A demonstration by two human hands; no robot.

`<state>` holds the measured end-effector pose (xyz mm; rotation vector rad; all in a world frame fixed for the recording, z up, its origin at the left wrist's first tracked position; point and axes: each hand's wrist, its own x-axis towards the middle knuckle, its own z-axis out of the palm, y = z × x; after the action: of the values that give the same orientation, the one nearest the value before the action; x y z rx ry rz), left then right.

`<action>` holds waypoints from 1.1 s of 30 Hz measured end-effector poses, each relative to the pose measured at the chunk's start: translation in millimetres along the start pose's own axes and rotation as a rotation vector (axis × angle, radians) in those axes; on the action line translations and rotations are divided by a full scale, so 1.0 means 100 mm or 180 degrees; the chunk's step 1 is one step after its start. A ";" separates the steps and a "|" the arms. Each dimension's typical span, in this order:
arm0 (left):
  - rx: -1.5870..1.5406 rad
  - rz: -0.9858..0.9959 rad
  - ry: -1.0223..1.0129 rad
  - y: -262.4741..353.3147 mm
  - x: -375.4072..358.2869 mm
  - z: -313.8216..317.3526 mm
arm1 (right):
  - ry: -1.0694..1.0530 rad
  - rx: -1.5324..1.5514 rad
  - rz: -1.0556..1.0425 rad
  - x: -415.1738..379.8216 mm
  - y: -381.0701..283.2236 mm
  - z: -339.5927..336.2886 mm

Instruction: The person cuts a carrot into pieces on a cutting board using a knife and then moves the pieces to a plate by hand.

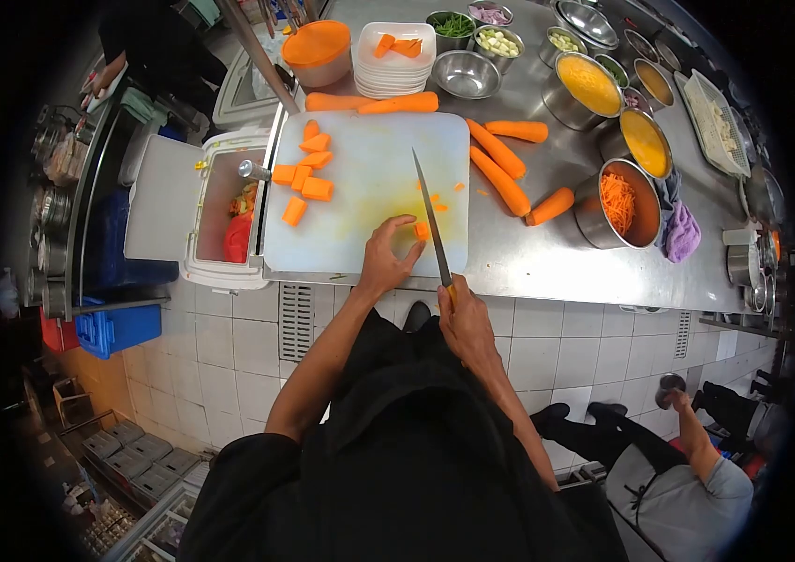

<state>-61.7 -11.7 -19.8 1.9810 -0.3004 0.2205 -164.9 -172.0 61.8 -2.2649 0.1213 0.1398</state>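
Gripping a long knife point(432, 215) by its handle in the right hand point(468, 323), left-hand fingers point(408, 240) curved around a small carrot piece point(422, 230), seemingly touching it, on a white cutting board point(369, 192), larger carrot chunks point(304, 176) at its left, whole carrots point(500, 169) beside it on the steel table point(547, 262).

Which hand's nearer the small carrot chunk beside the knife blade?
Left. Left hand: fingers right at the carrot chunk on the cutting board. Right hand: farther off, gripping the knife handle just past the board's near edge.
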 end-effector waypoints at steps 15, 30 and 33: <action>-0.0127 0.0477 0.0067 -0.05 0.09 0.01 | 0.0043 -0.0193 -0.0084 0.04 -0.17 0.12; -0.0055 0.0526 0.0038 -0.10 0.09 0.03 | -0.0449 -0.0735 0.0185 0.13 -0.40 0.09; -0.0046 0.0557 0.0046 -0.10 0.10 0.03 | -0.0543 -0.0727 0.0316 0.17 -0.41 0.11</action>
<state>-49.4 -11.4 -27.2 1.9391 -0.4656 0.3434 -143.0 -138.4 83.2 -2.4624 0.1330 0.4174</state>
